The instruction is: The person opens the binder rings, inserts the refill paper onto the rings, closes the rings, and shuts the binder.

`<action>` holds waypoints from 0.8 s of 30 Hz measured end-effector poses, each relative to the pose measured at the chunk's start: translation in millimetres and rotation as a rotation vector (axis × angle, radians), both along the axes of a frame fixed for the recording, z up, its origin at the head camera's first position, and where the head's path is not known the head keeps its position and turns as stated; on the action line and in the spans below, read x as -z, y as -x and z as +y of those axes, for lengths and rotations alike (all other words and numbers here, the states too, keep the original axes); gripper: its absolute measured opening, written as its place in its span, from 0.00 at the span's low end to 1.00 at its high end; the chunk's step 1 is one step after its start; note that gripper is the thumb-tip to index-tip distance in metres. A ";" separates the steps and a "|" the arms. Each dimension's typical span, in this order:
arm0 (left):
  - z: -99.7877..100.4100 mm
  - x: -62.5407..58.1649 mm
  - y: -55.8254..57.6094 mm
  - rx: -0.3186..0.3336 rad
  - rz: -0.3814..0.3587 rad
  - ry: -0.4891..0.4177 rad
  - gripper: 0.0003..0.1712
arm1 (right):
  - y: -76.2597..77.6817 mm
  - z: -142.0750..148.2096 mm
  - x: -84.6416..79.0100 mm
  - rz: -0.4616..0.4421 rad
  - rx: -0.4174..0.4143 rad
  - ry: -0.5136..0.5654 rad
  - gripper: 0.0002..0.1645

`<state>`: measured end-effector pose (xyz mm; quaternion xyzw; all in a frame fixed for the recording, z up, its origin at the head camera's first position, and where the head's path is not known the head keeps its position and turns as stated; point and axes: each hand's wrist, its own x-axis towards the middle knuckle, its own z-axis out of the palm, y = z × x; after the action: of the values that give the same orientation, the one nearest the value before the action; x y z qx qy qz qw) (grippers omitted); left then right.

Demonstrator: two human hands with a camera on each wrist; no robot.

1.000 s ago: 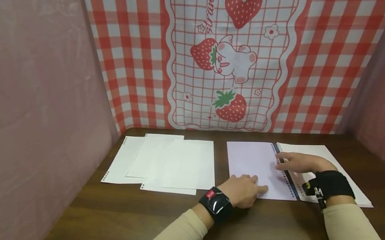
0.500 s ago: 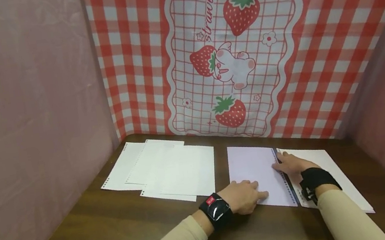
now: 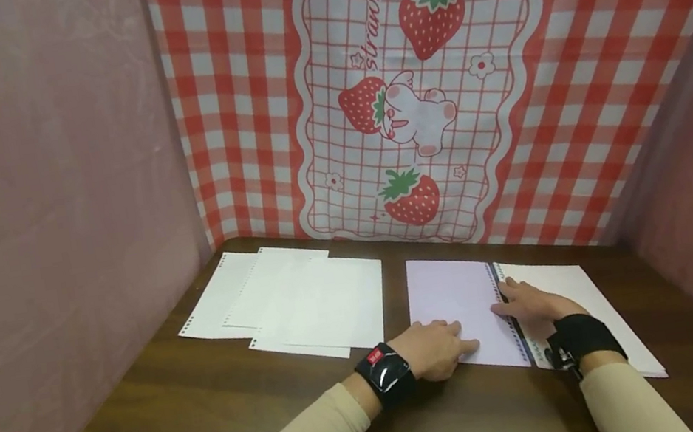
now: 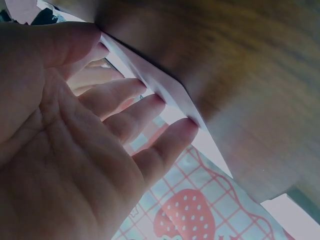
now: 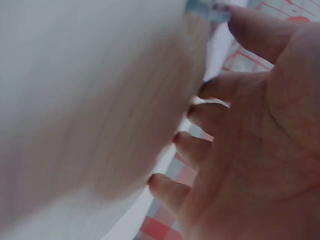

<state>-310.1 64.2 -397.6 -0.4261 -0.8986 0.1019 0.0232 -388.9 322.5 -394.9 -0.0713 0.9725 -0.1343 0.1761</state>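
Observation:
An open ring-bound notebook lies on the table, with a lilac sheet [image 3: 448,290] on its left side and white pages [image 3: 576,293] on its right. My left hand [image 3: 430,350] rests its fingertips on the lower left part of the lilac sheet. In the left wrist view the fingers [image 4: 145,117] are spread and fairly straight. My right hand [image 3: 530,300] lies at the ring binding [image 3: 524,346], its thumb by the rings. Fingertips [image 5: 180,139] of that hand touch the white page in the right wrist view, and nothing is gripped.
Several loose white sheets [image 3: 326,305] with punched edges overlap on the brown table [image 3: 214,407], left of the notebook. A red-checked strawberry cloth [image 3: 400,126] hangs behind the table. Pink curtains [image 3: 51,215] stand on both sides.
My right hand has come down onto the binding and the page beside it, and its wrist has turned slightly. The left hand stays on the lilac sheet. The head view has shifted a little.

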 end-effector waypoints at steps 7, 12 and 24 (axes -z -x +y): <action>-1.1 0.8 1.1 -0.005 0.002 0.008 0.27 | -18.3 -0.2 -13.9 -0.079 0.022 0.039 0.54; -0.7 2.0 1.5 0.013 -0.003 0.001 0.25 | -28.9 6.1 -25.6 -0.129 0.009 0.046 0.51; -11.0 -13.2 10.9 -0.062 -0.166 -0.113 0.27 | -38.6 20.1 -41.7 -0.082 -0.023 0.022 0.45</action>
<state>-321.0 53.1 -384.3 -0.4029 -0.9146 0.0162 -0.0306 -350.3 342.6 -353.2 -0.0790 0.9621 -0.1459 0.2165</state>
